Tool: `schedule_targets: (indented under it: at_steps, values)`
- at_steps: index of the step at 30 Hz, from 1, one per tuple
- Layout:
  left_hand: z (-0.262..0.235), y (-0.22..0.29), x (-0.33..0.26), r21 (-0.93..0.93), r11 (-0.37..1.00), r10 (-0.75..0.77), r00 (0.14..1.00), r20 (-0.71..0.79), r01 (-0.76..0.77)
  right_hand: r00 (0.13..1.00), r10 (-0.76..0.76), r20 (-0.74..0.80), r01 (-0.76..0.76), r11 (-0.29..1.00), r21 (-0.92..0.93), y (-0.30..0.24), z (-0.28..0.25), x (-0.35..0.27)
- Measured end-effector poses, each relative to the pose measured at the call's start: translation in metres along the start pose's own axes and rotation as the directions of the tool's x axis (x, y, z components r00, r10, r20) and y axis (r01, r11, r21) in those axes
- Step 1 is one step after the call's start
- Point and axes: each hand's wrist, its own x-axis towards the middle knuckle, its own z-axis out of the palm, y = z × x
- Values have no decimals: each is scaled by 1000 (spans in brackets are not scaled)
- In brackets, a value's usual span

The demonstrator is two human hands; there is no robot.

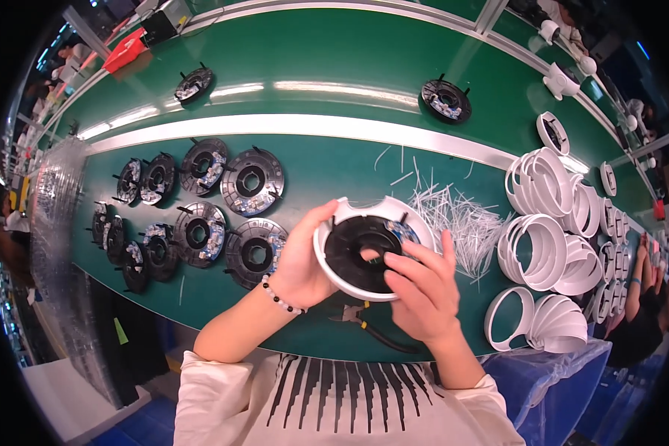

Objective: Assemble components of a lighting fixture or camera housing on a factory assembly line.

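Just above the table's near side, a round white plastic housing (360, 292) is tilted in my hands, with a black disc (343, 245) inside it. The disc has a central hole and a small blue circuit board at its upper right. My left hand (302, 256) is closed round the housing's left rim. Bent fingers of my right hand (427, 297) press on the disc's right part, against the housing's right side. A fingertip shows through the hole; whose it is I cannot tell. Below them lie diagonal cutters (366, 324) with black and yellow handles.
Several black discs with circuit boards (253, 182) lie at left. Behind the housing is a heap of thin white strips (457, 223). Stacked white rings (531, 253) fill the right side. More discs (446, 100) sit on the green strip beyond the metal rail (297, 126).
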Motion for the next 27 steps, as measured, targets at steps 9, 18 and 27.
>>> schedule_targets:
  at_steps: [9,18,27]
  values:
    - [-8,21,7,120,956,-267,963,-30,268,985,148,-86,-132,978,163,6,-15,20]
    - [10,9,26,221,961,-149,984,-96,167,973,228,-39,-220,964,150,16,-33,14]
    - [-11,139,190,619,710,448,894,-27,-337,917,319,-241,-368,909,-198,0,-104,-80]
